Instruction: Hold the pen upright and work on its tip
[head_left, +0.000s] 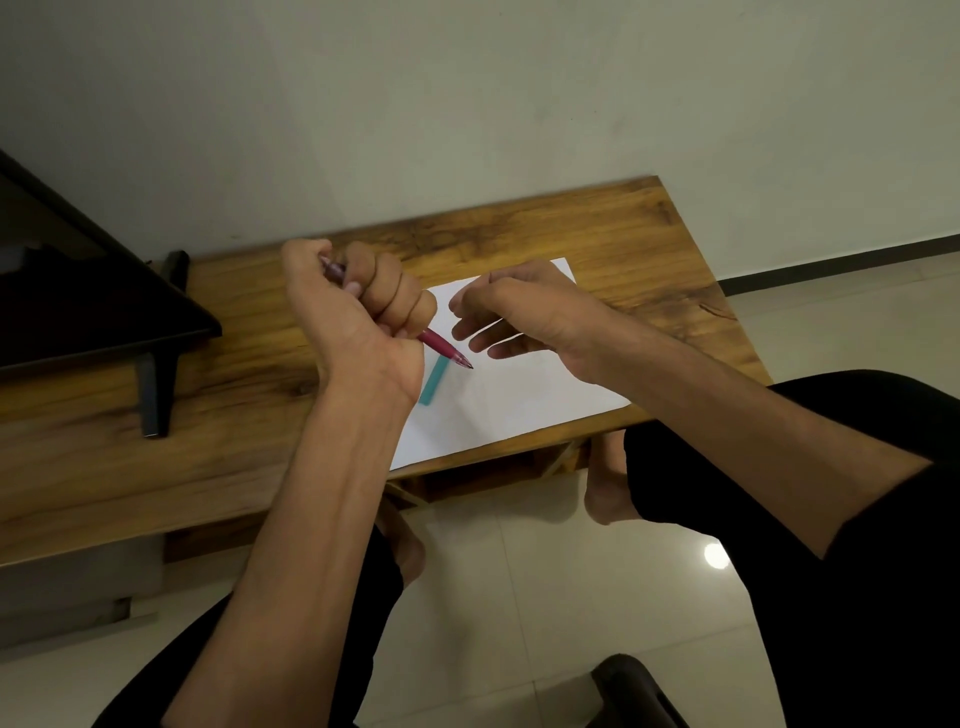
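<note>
Here, a red pen (439, 345) is gripped in the left hand (353, 312), with all the fingers curled tight round its middle like a fist. The pen's tip is pointed toward 4 o'clock, just above a white sheet of paper (519, 400) on the wooden table (234, 374). A small teal cap (434, 382) is seen lying on the paper, just beside the tip at 7 o'clock. The right hand (519, 312) is held at 3 o'clock of the pen, fingers loose and apart, nothing in them. The pen is likely light, stiff and a bit smooth. It is best held round the middle.
</note>
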